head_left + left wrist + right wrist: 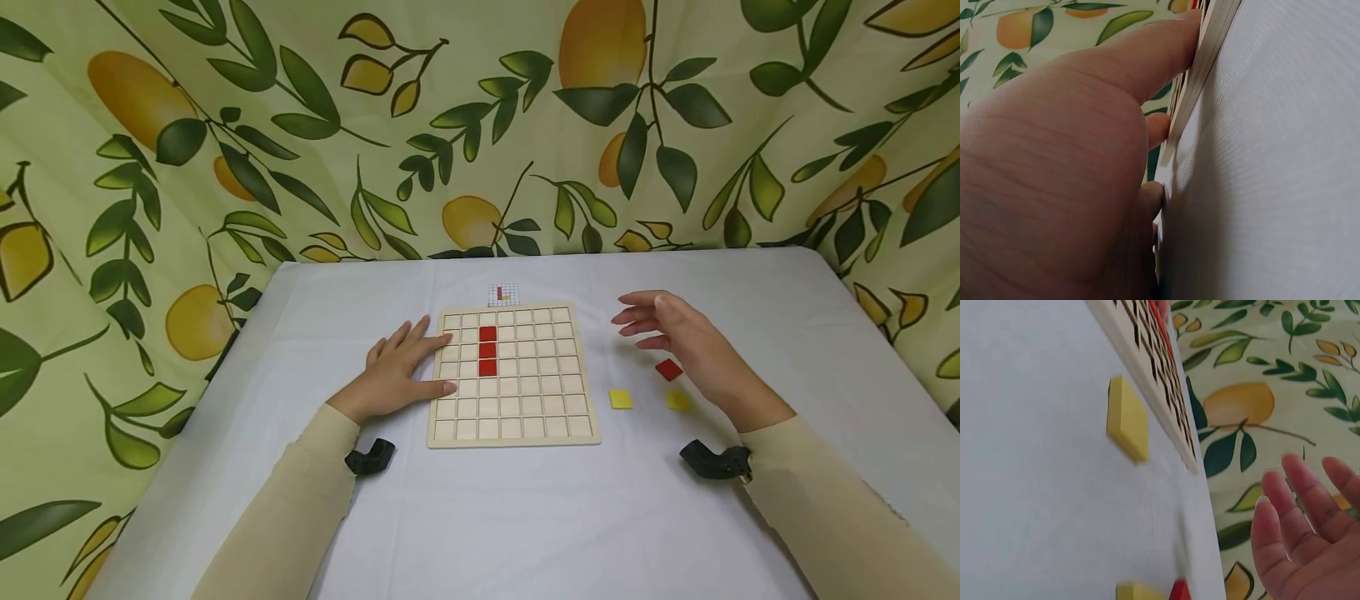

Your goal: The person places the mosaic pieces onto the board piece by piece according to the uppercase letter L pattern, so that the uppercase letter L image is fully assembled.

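Note:
A square wooden grid board (513, 442) lies on the table, with a vertical line of red tiles (487, 350) in its third column. My left hand (393, 375) rests at the board's left side, thumb and index finger on the rim, the other fingers spread on the cloth. Above the table, right of the board, my right hand (678, 333) hovers with its fingers loosely extended and nothing in them. Below it lie a loose red tile (668, 370) and a yellow tile (678, 401). Another yellow tile (620, 399) sits nearer the board, and also shows in the right wrist view.
A small printed pattern card (504, 294) lies just behind the board, showing a grid with red and yellow marks. White cloth (510, 525) covers the table. A curtain (480, 125) with fruit and leaves hangs behind it. Each wrist carries a black camera mount (371, 457).

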Available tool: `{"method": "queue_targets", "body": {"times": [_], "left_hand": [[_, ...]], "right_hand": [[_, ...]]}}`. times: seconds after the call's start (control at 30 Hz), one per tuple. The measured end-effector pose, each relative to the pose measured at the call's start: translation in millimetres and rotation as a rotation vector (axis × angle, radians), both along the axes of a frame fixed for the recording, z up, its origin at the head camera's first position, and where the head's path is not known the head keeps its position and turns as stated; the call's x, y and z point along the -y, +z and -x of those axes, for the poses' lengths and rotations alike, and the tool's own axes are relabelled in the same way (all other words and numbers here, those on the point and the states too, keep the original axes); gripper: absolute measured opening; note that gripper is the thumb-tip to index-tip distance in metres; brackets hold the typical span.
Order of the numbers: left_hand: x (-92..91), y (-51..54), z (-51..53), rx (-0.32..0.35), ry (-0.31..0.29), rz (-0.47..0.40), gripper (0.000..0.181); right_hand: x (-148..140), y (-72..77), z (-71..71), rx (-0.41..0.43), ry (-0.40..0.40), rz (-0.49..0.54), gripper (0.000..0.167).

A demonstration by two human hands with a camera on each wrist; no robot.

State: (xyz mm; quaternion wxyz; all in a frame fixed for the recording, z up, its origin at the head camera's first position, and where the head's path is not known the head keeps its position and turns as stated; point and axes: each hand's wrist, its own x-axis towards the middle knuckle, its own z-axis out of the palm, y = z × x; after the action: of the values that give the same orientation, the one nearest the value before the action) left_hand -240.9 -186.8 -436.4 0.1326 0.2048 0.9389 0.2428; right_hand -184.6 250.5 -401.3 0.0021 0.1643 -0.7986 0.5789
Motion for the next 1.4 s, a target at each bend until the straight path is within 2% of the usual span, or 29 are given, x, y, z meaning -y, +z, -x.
{"method": "queue_targets", "body": {"times": [0.17, 0.4, 0.57, 0.67, 0.83, 0.97, 1.2, 1.4], "left_hand": [[-0.4, 0.1, -0.7, 0.001, -0.003, 0.001, 0.094], [-0.9, -2.7, 0.2, -0.003, -0.013, -0.005, 0.094], [-1.6, -1.2, -0.4, -0.005, -0.008, 0.003, 0.095], [-1.4, -0.6, -0.5, -0.004, -0.006, 0.006, 0.095], [0.6, -1.8, 0.9, 0.0, -0.006, 0.0, 0.095], [2.1, -3.2, 2.1, -0.001, -0.014, -0.003, 0.096], [2.3, -3.8, 3.8, 0.005, -0.015, -0.011, 0.095], [2.7, -2.6, 2.5, 0.003, -0.012, -0.01, 0.095]], "right_hand": [[-19, -9.2, -4.6, 0.005, -0.046, -0.023, 0.053], [-49, -25.4, -6.6, 0.031, -0.102, -0.143, 0.055], [-70, -35.9, -4.9, -0.019, -0.152, -0.249, 0.044], [-77, -39.7, -4.1, -0.008, -0.171, -0.292, 0.045], [-78, -40.6, -2.4, 0.099, -0.16, -0.378, 0.057], [-79, -39.6, -1.9, 0.162, -0.117, -0.407, 0.055], [-81, -40.4, 1.4, 0.127, -0.019, -0.448, 0.036], [-78, -42.4, 3.7, 0.137, -0.033, -0.447, 0.022]]}}
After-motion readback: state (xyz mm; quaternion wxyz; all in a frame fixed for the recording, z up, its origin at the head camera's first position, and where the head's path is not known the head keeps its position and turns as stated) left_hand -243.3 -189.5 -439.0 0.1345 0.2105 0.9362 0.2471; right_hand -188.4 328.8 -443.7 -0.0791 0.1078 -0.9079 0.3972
